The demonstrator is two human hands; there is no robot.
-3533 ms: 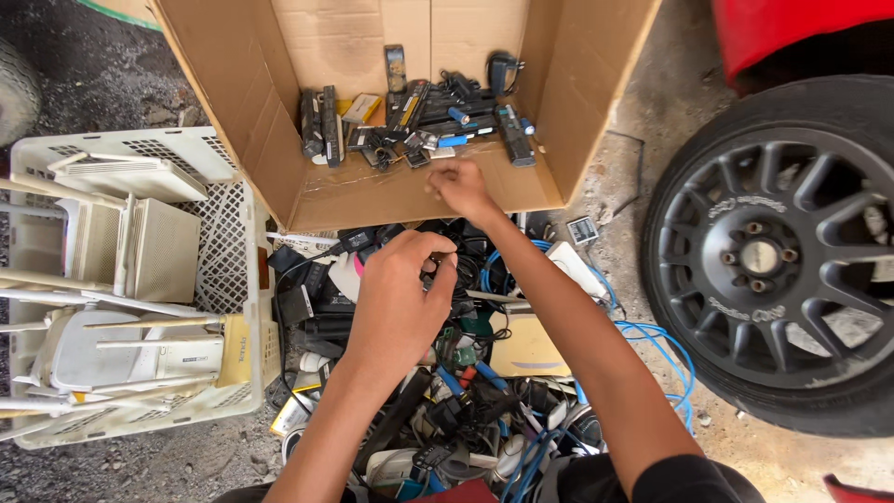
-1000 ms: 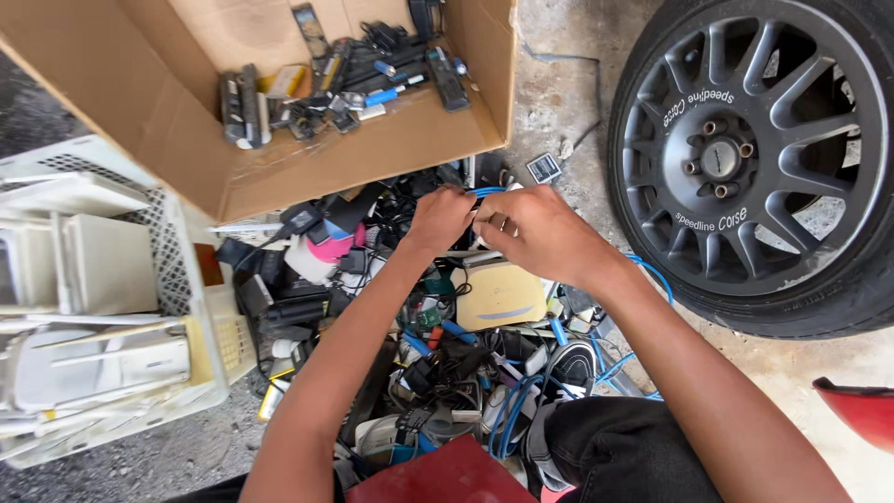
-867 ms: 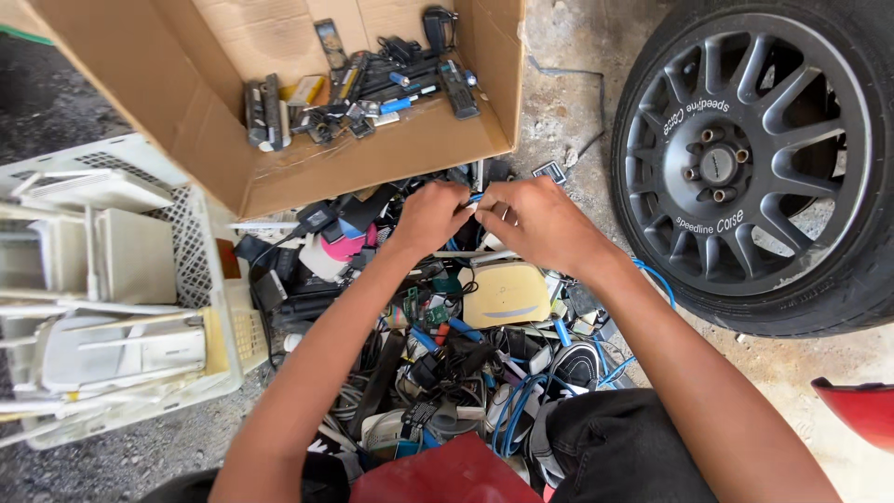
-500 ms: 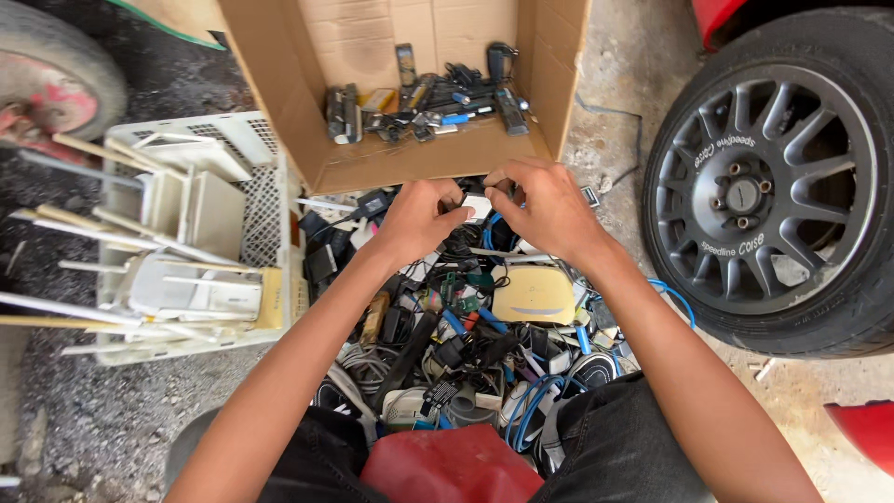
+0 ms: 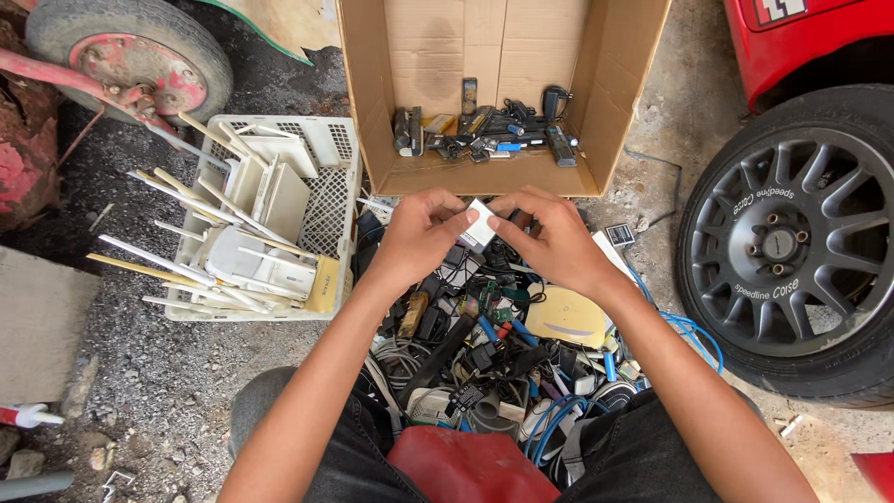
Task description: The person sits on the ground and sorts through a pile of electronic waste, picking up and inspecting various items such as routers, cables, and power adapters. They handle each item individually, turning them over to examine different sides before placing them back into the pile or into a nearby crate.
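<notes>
Head view looks straight down on a garage floor. At the right edge stands a dark alloy car wheel (image 5: pixel 787 256) under a red car body (image 5: pixel 801 42). At the top centre an open cardboard box (image 5: pixel 372 93) lies with its mouth toward the person, a row of small dark gadgets along its lower wall. To the left of it sits a white plastic crate (image 5: pixel 331 200) filled with white flat devices whose thin antennas stick out leftward. In the lower middle of the frame spreads a heap of small electronics and cables (image 5: pixel 494 354), among them a pale yellow oval casing (image 5: pixel 568 317) and blue cords.

Compared with the frame half a second back, both hands have lifted a little clear of the heap and drawn together just below the box. The left hand (image 5: pixel 414 237) and the right hand (image 5: pixel 554 242) now share one thing, a small white flat piece (image 5: pixel 480 226): each grip is pinched on it, left thumb and fingers at its left side, right fingertips at its right. The piece is held in the air above the heap's upper edge, just short of the box's lip, so it has been singled out from the pile rather than left in it.
</notes>
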